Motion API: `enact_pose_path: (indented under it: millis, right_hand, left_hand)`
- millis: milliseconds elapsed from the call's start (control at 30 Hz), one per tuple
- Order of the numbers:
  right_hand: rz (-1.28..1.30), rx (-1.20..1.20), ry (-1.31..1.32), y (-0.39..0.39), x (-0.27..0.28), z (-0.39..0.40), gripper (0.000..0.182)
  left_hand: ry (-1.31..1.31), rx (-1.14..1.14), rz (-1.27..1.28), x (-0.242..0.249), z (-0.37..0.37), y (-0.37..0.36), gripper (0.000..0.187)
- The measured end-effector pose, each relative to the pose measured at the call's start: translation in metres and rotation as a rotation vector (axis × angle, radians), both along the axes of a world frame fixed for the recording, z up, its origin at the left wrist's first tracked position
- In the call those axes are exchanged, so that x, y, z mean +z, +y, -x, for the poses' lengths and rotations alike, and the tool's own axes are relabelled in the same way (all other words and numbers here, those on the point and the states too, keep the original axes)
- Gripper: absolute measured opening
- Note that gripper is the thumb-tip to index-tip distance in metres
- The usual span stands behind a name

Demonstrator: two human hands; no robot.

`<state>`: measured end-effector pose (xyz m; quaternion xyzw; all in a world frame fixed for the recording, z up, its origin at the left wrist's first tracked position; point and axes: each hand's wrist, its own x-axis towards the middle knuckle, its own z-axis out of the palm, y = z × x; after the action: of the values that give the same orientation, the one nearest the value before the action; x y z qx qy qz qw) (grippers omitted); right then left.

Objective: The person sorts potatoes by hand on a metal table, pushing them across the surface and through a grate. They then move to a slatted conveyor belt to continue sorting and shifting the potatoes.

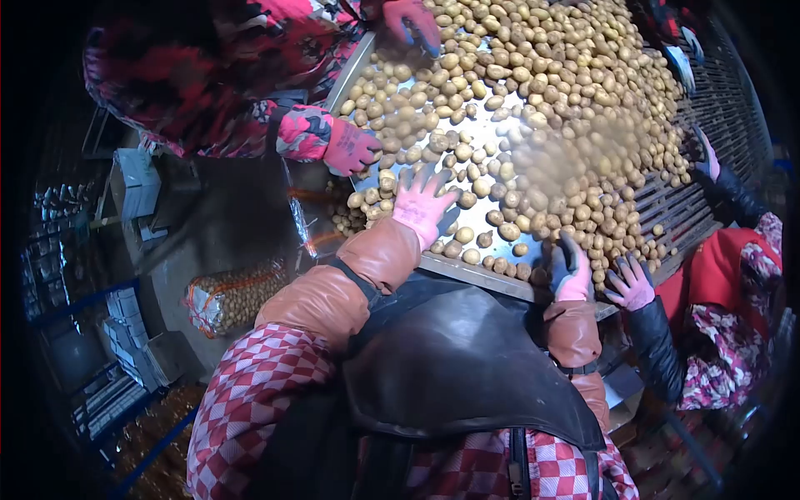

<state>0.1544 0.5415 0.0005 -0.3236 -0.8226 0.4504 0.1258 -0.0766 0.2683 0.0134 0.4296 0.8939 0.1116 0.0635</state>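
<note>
In the head view, the pink-and-grey-gloved left hand [422, 205] lies fingers apart over small, round tan potatoes [583, 67] heaped across the shiny metal worktop [477, 276]; the matching right hand [573, 271] is at the near edge, its grip impossible to tell; mid-heap, some blur out

Potato-sorting workplace, potatoes [575, 71] heaped on metal-topped table [477, 276], gloved workers [721, 271] around, filled sack [246, 296] on floor [171, 275]

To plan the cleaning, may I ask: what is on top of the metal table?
Many loose potatoes, with bare metal showing in patches between them. What they cover cannot be seen.
</note>
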Motion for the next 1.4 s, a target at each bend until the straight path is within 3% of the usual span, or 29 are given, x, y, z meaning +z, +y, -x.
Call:
enact_pose_path:
  millis: [33, 100, 133, 167, 233, 300, 367, 433, 500, 567, 633, 667, 700, 767, 800, 833, 900, 967, 1000, 1033, 1167, 1233, 1400]
  right_hand:
    - [0.045, -0.079, -0.032, 0.001, 0.019, 0.002, 0.036]
    - [-0.224, -0.080, -0.023, 0.027, 0.010, -0.015, 0.038]
    - [-0.147, -0.168, 0.113, 0.039, -0.007, -0.025, 0.044]
    - [-0.147, -0.249, -0.137, 0.046, 0.013, -0.026, 0.055]
    - [-0.343, -0.200, -0.098, 0.064, 0.000, -0.033, 0.066]
    - [0.006, -0.207, -0.150, 0.069, -0.052, -0.022, 0.076]
    - [-0.496, -0.213, -0.637, -0.004, 0.021, 0.039, 0.084]
    - [-0.458, -0.043, -0.434, -0.012, 0.002, 0.054, 0.084]
    - [-0.303, -0.008, -0.432, -0.041, 0.021, 0.082, 0.080]
    - [-0.103, 0.180, -0.419, -0.063, 0.041, 0.106, 0.074]
    - [-0.065, 0.306, -0.391, -0.072, 0.029, 0.118, 0.070]
    - [0.013, 0.361, -0.228, -0.069, 0.044, 0.118, 0.059]
    - [0.011, 0.351, -0.222, -0.067, 0.039, 0.115, 0.059]
    - [0.391, 0.161, 0.182, -0.059, 0.033, 0.106, 0.050]
    - [0.490, 0.015, 0.214, -0.058, 0.041, 0.095, 0.042]
    - [0.454, -0.052, 0.207, -0.053, 0.041, 0.084, 0.040]
    - [0.351, -0.156, 0.179, -0.041, 0.011, 0.059, 0.036]
    - [0.480, -0.286, 0.069, -0.041, 0.030, 0.049, 0.035]
    - [0.264, -0.195, 0.112, -0.034, 0.007, 0.036, 0.035]
    - [0.261, -0.190, 0.111, -0.031, 0.005, 0.032, 0.035]
    - [0.118, -0.193, 0.116, -0.019, 0.009, 0.028, 0.034]
    - [-0.020, -0.173, 0.114, -0.011, 0.034, 0.039, 0.033]
    - [-0.097, -0.030, 0.081, 0.016, 0.056, 0.095, 0.038]
  left_hand:
    - [-0.020, 0.006, 0.005, 0.001, 0.000, -0.001, 0.035]
    - [-0.075, 0.007, 0.012, -0.001, 0.001, -0.003, 0.040]
    - [-0.097, 0.087, 0.037, 0.006, -0.003, -0.002, 0.043]
    - [-0.117, 0.167, 0.063, 0.014, -0.010, 0.000, 0.045]
    - [-0.133, 0.271, 0.128, 0.027, -0.018, 0.008, 0.056]
    - [-0.097, 0.276, 0.170, 0.034, -0.026, 0.015, 0.062]
    - [-0.120, 0.218, 0.197, 0.035, -0.033, 0.022, 0.064]
    - [-0.134, 0.167, 0.234, 0.036, -0.035, 0.023, 0.067]
    - [-0.107, 0.111, 0.193, 0.029, -0.036, 0.024, 0.072]
    - [-0.097, 0.120, 0.181, 0.017, -0.034, 0.022, 0.080]
    - [-0.096, 0.097, 0.133, 0.011, -0.029, 0.016, 0.085]
    - [-0.088, 0.062, 0.109, 0.011, -0.025, 0.010, 0.088]
    - [-0.113, 0.063, 0.055, 0.010, -0.023, 0.005, 0.088]
    - [-0.037, 0.091, -0.013, 0.026, -0.026, -0.001, 0.089]
    - [0.007, 0.073, -0.081, 0.031, -0.028, 0.001, 0.081]
    - [0.006, 0.071, -0.085, 0.035, -0.028, 0.007, 0.081]
    - [-0.101, -0.253, -0.200, 0.039, -0.035, 0.024, 0.072]
    - [-0.110, -0.436, -0.107, 0.030, -0.043, 0.047, 0.063]
    - [-0.055, -0.485, -0.084, 0.021, -0.036, 0.053, 0.065]
    - [0.000, -0.532, -0.058, 0.013, -0.026, 0.059, 0.066]
    - [0.011, -0.254, 0.078, 0.029, 0.007, 0.058, 0.063]
    - [0.100, -0.149, 0.012, 0.003, 0.016, 0.036, 0.061]
    - [0.051, 0.222, 0.080, -0.002, 0.033, -0.019, 0.052]
